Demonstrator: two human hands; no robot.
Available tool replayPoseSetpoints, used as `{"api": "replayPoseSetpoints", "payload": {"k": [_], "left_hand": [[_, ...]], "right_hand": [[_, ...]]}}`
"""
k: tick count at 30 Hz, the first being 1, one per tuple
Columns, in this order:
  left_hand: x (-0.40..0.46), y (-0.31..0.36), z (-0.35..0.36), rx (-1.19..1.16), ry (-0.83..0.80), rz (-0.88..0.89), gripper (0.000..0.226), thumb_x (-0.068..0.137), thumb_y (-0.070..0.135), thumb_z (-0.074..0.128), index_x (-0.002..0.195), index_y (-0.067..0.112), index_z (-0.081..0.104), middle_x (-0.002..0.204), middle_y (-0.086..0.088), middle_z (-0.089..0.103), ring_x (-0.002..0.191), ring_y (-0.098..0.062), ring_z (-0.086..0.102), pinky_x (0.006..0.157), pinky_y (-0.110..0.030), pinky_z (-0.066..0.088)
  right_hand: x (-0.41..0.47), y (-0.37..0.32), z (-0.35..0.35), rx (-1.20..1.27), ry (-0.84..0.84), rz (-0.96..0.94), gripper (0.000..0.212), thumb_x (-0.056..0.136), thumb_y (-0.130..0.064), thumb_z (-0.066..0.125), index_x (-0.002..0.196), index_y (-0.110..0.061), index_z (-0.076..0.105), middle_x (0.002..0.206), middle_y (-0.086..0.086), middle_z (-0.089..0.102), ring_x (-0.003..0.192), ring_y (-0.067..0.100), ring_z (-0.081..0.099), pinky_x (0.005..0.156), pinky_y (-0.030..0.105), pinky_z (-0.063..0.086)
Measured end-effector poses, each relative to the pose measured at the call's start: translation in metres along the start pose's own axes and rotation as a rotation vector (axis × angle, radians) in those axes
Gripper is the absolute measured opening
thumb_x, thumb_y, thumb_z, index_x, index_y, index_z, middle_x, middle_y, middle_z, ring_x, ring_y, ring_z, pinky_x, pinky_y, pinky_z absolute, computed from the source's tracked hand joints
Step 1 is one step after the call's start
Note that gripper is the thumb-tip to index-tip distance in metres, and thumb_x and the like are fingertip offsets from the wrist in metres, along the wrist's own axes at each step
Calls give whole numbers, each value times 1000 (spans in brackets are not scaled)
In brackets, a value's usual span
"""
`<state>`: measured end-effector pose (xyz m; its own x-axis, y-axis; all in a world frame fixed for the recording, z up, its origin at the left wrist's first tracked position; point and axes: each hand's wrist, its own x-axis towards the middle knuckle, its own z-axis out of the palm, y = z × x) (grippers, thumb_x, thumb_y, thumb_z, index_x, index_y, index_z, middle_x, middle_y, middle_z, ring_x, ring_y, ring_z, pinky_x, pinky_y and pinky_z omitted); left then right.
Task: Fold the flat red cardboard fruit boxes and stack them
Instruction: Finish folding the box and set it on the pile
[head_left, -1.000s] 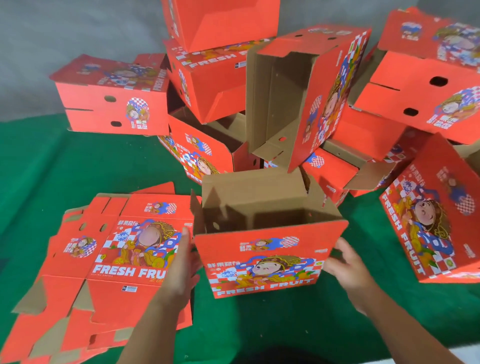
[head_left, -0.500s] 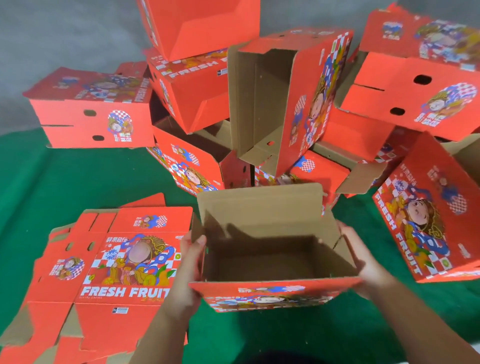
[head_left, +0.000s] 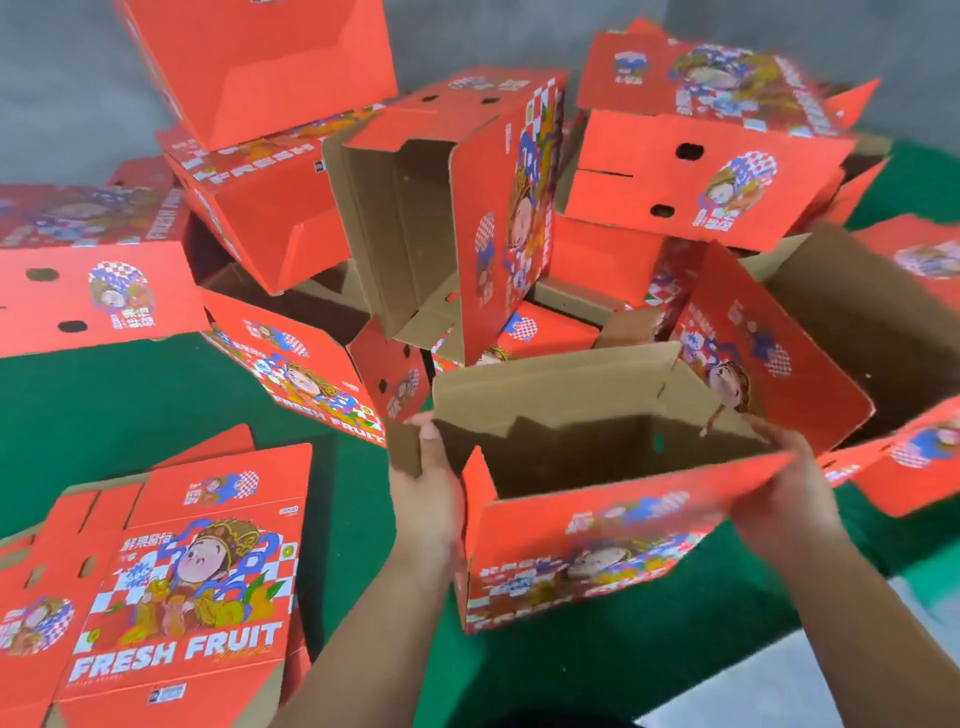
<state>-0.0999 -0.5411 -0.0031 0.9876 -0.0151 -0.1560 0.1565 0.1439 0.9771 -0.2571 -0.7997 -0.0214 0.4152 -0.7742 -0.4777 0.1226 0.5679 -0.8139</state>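
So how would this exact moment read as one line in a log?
step: folding box | left hand: grips side flap | right hand: grips right edge | box: open-topped

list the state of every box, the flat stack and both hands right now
held box: folded up, top open, empty, tilted, held at both ends
flat stack: unfolded, lying printed side up on the green mat
box pile: folded, tumbled at mixed angles, several open
left hand: grips the box's left end
right hand: grips its right end
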Motion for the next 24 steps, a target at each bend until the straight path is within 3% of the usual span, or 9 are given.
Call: {"api": "replayPoseSetpoints", "payload": {"k": [2, 5, 7, 10, 13, 17, 19, 21, 24], "left_hand": [[-2, 0, 25, -42, 52, -24, 17, 110, 24, 49, 107, 29, 65, 110, 3, 71, 112, -21, 67, 101, -41, 53], [-13, 1, 55, -165, 115, -51, 11, 104, 32, 53, 109, 24, 59, 108, -1, 64, 104, -22, 62, 102, -43, 50], [-25, 3, 70, -189, 104, -85, 22, 89, 35, 55, 106, 22, 51, 101, -4, 57, 95, -20, 57, 91, -41, 47], [-55, -1, 85, -208, -58, -115, 34, 76, 29, 62, 107, 27, 47, 99, 6, 61, 89, -11, 61, 86, -32, 46], [-82, -6, 98, -153, -389, -117, 62, 73, 21, 66, 130, 27, 43, 112, 7, 64, 97, -4, 66, 84, -22, 51], [-76, -7, 102, 246, -513, -121, 50, 86, 31, 68, 128, 4, 59, 108, -7, 54, 115, -39, 58, 102, -51, 46], [-71, -7, 97, 473, -652, -181, 40, 97, 57, 60, 110, 19, 65, 105, 9, 61, 110, -17, 63, 96, -31, 48], [-72, -4, 98, 617, -812, -219, 52, 80, 84, 53, 101, 36, 55, 96, 23, 63, 97, -4, 62, 92, -18, 47], [-80, -6, 113, 663, -848, -281, 60, 77, 82, 52, 122, 42, 46, 116, 25, 62, 121, -15, 61, 110, -39, 45]], "right_hand": [[-12, -1, -11, 107, 115, -130, 14, 100, -15, 56, 98, -28, 59, 77, -13, 65, 77, 1, 62, 86, 18, 44], [-53, 20, -11, 37, 194, -381, 16, 94, -29, 55, 98, -42, 63, 103, -8, 61, 99, 14, 56, 88, 34, 44], [-78, 48, -8, -112, -29, -622, 37, 84, -33, 59, 118, -46, 62, 124, -10, 61, 111, 10, 58, 90, 32, 50], [-98, 98, -10, -636, -325, -823, 101, 77, -46, 78, 159, -16, 26, 159, 7, 30, 147, 27, 36, 113, 42, 39], [-73, 94, -22, -772, -119, -781, 110, 66, -37, 84, 156, -12, 27, 146, 7, 35, 139, 33, 39, 112, 58, 38], [-26, 55, -56, -1064, -39, -697, 102, 68, -31, 95, 149, -12, 37, 133, 2, 42, 123, 26, 40, 105, 45, 38], [-12, 48, -71, -1118, 49, -700, 75, 82, -22, 84, 145, -9, 46, 120, 8, 46, 110, 28, 43, 96, 46, 41], [-5, 43, -78, -1016, 160, -583, 51, 96, -18, 67, 143, -12, 50, 104, 7, 52, 99, 29, 50, 85, 43, 43], [-14, 43, -61, -861, 139, -360, 54, 97, -27, 64, 145, -25, 38, 91, -4, 68, 91, 31, 69, 78, 43, 53]]}}
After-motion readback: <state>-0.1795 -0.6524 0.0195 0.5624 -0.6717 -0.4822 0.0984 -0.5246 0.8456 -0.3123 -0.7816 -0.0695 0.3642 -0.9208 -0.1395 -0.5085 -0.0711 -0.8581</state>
